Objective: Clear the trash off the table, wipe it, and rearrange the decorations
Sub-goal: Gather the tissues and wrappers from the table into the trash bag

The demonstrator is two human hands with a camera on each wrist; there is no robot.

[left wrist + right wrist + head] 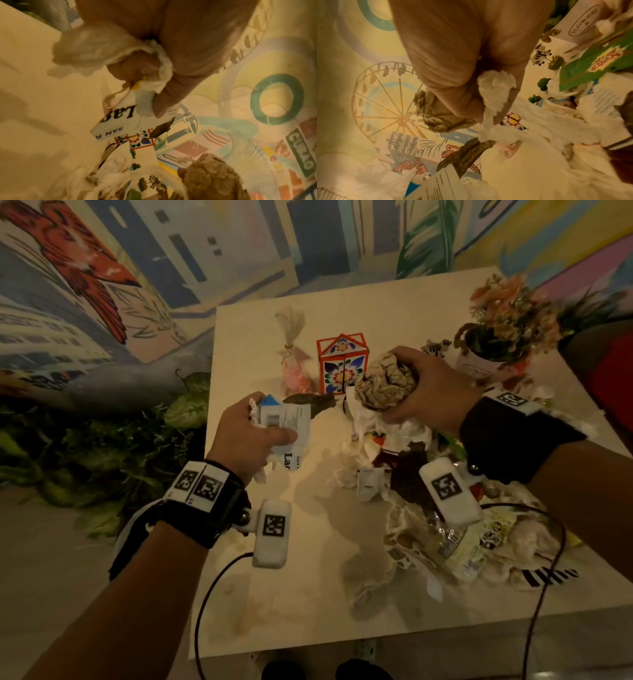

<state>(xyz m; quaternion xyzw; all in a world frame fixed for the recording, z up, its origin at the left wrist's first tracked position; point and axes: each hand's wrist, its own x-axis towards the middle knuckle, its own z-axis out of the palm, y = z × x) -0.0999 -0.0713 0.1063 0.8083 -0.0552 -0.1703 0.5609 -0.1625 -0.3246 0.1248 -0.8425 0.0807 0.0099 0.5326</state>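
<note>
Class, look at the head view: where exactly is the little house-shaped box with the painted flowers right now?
In the head view the house-shaped box stands upright toward the table's far side, between the pink gift bag on its left and the right hand's crumpled brown paper.

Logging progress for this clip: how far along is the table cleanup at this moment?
Early, still collecting trash. The left hand grips a white carton with tissue; the right hand grips a crumpled brown paper ball. Napkins and wrappers still cover the table near the right arm. No wiping shows yet. The floral paper house and flower pot stand at the back.
</note>
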